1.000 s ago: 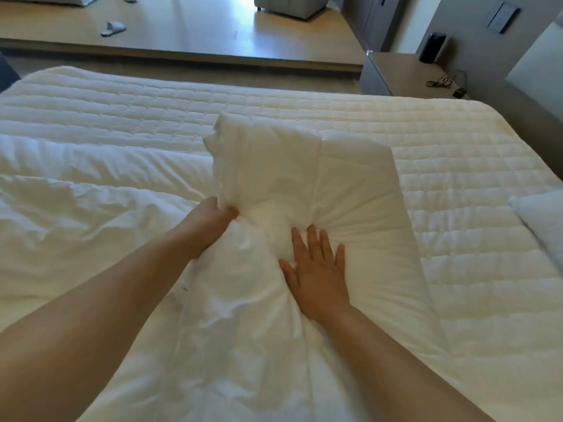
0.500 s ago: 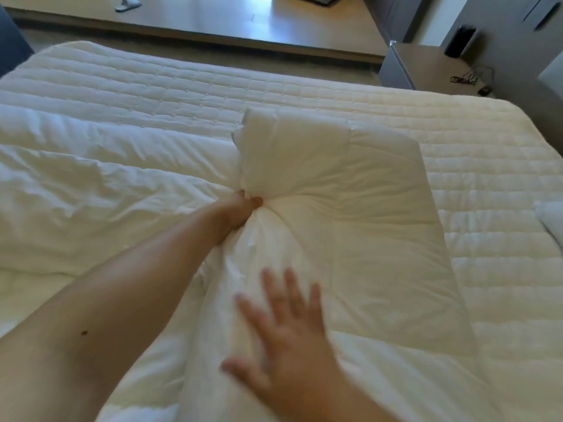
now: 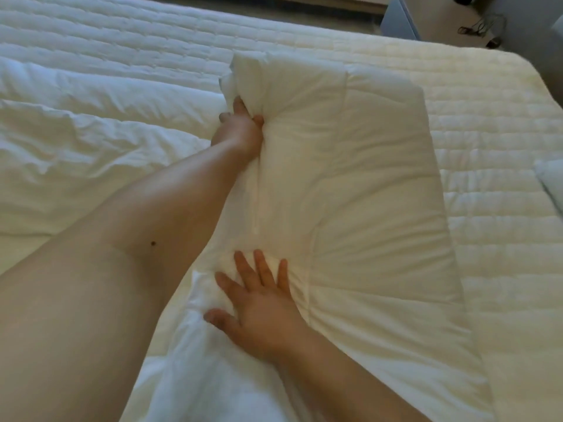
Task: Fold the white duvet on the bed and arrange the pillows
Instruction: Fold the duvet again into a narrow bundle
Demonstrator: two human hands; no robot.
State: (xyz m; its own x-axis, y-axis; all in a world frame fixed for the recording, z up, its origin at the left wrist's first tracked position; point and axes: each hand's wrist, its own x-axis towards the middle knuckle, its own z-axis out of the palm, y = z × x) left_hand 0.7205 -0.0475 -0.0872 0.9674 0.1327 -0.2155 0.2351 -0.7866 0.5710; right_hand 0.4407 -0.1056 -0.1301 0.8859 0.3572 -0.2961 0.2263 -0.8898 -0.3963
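Folding partly done: white duvet doubled into a long band mid-bed. Left hand clutching the far fold; right hand flat, fingers spread, pressing near. Left bulk still rumpled; pillow at far right unarranged.

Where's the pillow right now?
In the head view the pillow shows only as a corner at the far right edge, lying on the quilted mattress, to the right of the folded duvet.
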